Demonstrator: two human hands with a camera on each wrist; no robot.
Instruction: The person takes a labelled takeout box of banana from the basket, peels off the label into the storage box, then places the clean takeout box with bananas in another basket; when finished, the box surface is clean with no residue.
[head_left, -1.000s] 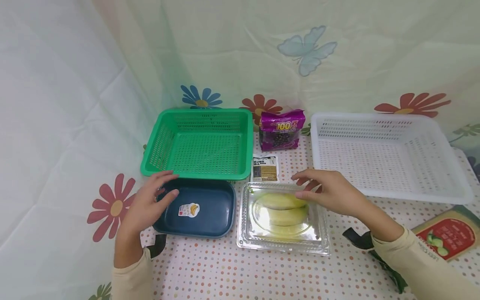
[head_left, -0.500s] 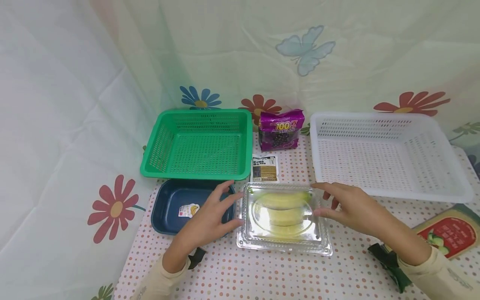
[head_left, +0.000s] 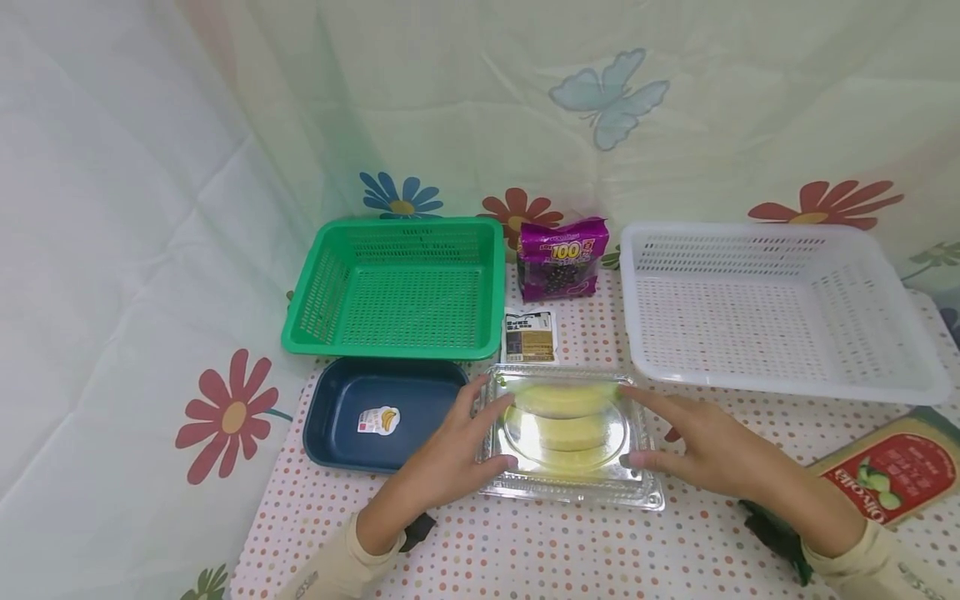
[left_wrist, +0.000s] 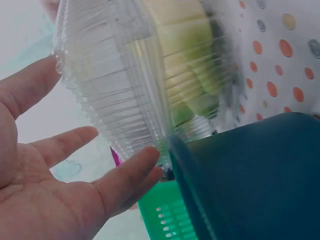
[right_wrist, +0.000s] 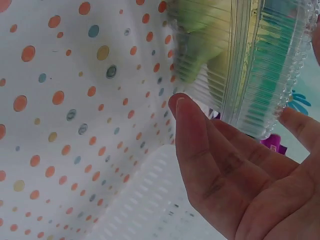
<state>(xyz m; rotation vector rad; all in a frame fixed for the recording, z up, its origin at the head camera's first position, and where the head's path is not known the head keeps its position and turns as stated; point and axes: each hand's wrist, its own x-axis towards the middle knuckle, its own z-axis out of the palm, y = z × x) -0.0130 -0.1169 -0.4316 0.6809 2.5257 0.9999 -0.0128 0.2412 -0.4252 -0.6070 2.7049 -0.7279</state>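
The table [head_left: 525, 550] wears a white cloth with coloured dots. At the back stand a green basket [head_left: 401, 287] and a white basket [head_left: 772, 312], with a purple bag [head_left: 561, 258] between them. In front of the bag lies a small packet [head_left: 530, 337]. Nearer, a dark blue tray [head_left: 386, 414] sits just beside a clear box [head_left: 567, 435] of bananas. A red-labelled packet [head_left: 892, 475] lies at the right edge.
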